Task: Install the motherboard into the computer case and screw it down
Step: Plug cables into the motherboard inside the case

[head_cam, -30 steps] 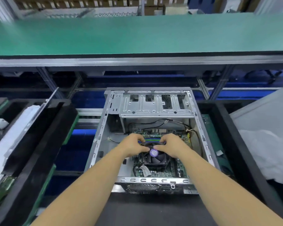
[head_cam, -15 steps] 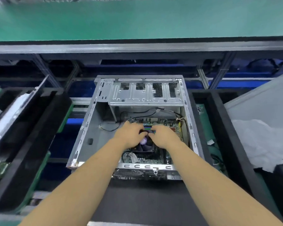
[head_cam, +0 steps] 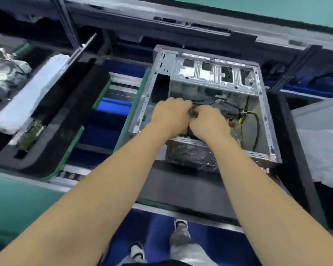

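Note:
The open grey metal computer case [head_cam: 265, 120] lies on a black foam pallet [head_cam: 288, 150], its drive cage [head_cam: 210, 73] at the far end. The green motherboard [head_cam: 235, 131] lies inside the case, mostly hidden under my hands; only a strip shows on the right. My left hand [head_cam: 170, 114] and my right hand [head_cam: 210, 122] are side by side deep in the case, fingers curled onto a dark part on the board between them. The picture is blurred, so the exact grip is unclear.
A black cable [head_cam: 257, 123] loops along the case's right wall. Left of the case a second black foam pallet [head_cam: 69, 120] carries a white wrapped part [head_cam: 27, 100] and a green board [head_cam: 30, 134]. White bagging [head_cam: 323, 150] lies to the right. My feet [head_cam: 179, 225] show below.
The view has tilted and dropped closer to the case. Both hands have moved from the fan's top farther into the case and have closed tighter together.

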Demonstrator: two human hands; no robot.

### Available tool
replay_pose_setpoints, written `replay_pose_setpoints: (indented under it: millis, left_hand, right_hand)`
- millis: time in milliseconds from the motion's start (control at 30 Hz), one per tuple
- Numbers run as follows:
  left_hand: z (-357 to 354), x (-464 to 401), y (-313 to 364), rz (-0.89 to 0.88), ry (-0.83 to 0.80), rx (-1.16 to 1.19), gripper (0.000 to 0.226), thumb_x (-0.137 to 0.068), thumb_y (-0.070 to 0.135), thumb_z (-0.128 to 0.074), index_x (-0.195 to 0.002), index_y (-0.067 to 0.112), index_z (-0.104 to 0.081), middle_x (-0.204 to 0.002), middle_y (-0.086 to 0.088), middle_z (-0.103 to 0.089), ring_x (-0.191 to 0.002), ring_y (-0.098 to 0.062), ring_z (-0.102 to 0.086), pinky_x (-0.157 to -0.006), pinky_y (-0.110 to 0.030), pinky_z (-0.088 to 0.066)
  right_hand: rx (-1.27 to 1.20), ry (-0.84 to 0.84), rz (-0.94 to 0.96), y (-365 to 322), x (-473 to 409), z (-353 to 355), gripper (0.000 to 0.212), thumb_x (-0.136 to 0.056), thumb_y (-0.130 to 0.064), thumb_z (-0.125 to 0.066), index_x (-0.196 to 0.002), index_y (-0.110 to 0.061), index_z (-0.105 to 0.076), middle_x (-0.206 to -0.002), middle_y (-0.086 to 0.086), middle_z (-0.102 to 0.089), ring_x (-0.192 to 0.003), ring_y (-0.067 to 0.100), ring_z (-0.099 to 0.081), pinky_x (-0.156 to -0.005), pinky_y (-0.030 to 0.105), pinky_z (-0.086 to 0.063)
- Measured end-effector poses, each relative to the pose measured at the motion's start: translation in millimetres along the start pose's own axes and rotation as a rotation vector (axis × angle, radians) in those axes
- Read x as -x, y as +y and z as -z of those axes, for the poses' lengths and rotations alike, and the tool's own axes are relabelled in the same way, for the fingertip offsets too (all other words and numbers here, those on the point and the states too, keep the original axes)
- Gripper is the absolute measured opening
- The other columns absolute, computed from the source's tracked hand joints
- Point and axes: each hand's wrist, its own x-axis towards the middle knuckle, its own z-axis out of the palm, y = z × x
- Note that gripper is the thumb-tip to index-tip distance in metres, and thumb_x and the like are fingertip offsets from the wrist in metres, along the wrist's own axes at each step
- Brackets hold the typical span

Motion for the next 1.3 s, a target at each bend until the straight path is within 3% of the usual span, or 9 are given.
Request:
replay_pose_setpoints:
  millis: [167,367,533,667,767,867,967,1133,1300]
  left_hand:
    - [11,32,-25,0.026,0.086,0.041,0.014,-0.097,0.022,-0.047,-0.098,0.015,-0.059,-0.09,-0.006,-0.063,-0.078,-0.027,-0.055,-0.059,-0.033,-0.031]
    - [16,34,-19,0.069,0.079,0.111,0.015,-0.096,0.026,-0.043,-0.086,0.016,-0.048,-0.067,0.002,-0.046,-0.056,-0.019,-0.041,-0.05,-0.032,-0.024]
    - [21,15,-3,0.129,-0.047,0.103,0.012,-0.091,0.026,-0.047,-0.09,0.019,-0.056,-0.081,0.001,-0.056,-0.071,-0.026,-0.054,-0.063,-0.033,-0.039]
    - [20,-14,52,0.047,-0.061,0.254,0.018,-0.09,0.029,-0.045,-0.098,0.023,-0.06,-0.092,0.0,-0.064,-0.079,-0.026,-0.059,-0.064,-0.034,-0.043]
    - [17,-39,91,-0.044,-0.047,0.299,0.017,-0.092,0.028,-0.044,-0.1,0.023,-0.058,-0.091,0.002,-0.064,-0.079,-0.025,-0.058,-0.061,-0.033,-0.043]
    - [8,-62,116,-0.086,-0.07,0.315,0.018,-0.093,0.025,-0.043,-0.101,0.02,-0.059,-0.092,0.001,-0.065,-0.08,-0.025,-0.059,-0.065,-0.035,-0.049]
    - [-8,-79,139,-0.115,-0.1,0.308,0.017,-0.096,0.025,-0.042,-0.099,0.019,-0.057,-0.091,0.0,-0.063,-0.078,-0.026,-0.058,-0.064,-0.035,-0.046]
    - [-34,-92,169,-0.151,-0.126,0.307,0.016,-0.096,0.027,-0.041,-0.096,0.02,-0.056,-0.094,0.001,-0.064,-0.079,-0.027,-0.056,-0.063,-0.035,-0.04]
    - [-44,-95,171,-0.166,-0.112,0.335,0.008,-0.096,0.025,-0.042,-0.092,0.024,-0.049,-0.084,0.004,-0.062,-0.073,-0.026,-0.056,-0.057,-0.034,-0.038]
  right_hand:
    - [0.044,0.133,0.021,-26,27,-32,0.025,-0.097,-0.024,-0.042,-0.078,-0.017,-0.056,-0.074,0.003,-0.056,-0.063,0.025,-0.052,-0.054,0.032,-0.037]
    - [-0.085,0.122,0.029,-23,32,-27,0.03,-0.094,-0.017,-0.045,-0.064,-0.02,-0.048,-0.066,0.001,-0.053,-0.06,0.023,-0.05,-0.049,0.029,-0.029]
    - [-0.045,0.283,0.037,-10,34,-10,0.026,-0.094,-0.017,-0.046,-0.09,-0.013,-0.071,-0.084,0.006,-0.069,-0.079,0.03,-0.061,-0.067,0.036,-0.05]
    - [-0.003,0.501,-0.027,32,20,26,0.028,-0.094,-0.019,-0.047,-0.1,-0.016,-0.074,-0.097,0.006,-0.071,-0.095,0.032,-0.063,-0.085,0.044,-0.05]
    - [-0.264,0.623,-0.125,83,14,53,0.028,-0.093,-0.016,-0.05,-0.106,-0.016,-0.076,-0.096,-0.002,-0.071,-0.094,0.019,-0.06,-0.083,0.031,-0.045]
    - [-0.63,0.67,-0.366,146,6,73,0.021,-0.085,-0.017,-0.051,-0.079,-0.022,-0.071,-0.077,-0.007,-0.067,-0.08,0.019,-0.06,-0.074,0.029,-0.044]
    - [-0.784,0.539,-0.557,201,0,71,0.022,-0.087,-0.013,-0.053,-0.082,-0.021,-0.074,-0.082,0.01,-0.071,-0.071,0.027,-0.061,-0.065,0.039,-0.052]
    - [-0.333,0.107,-0.557,246,2,18,0.024,-0.09,-0.006,-0.064,-0.112,-0.005,-0.074,-0.116,0.017,-0.071,-0.109,0.034,-0.066,-0.094,0.035,-0.052]
    - [-0.14,-0.189,-0.635,243,9,-12,0.027,-0.095,0.003,-0.047,-0.116,0.007,-0.063,-0.119,0.024,-0.067,-0.11,0.037,-0.064,-0.076,0.032,-0.046]
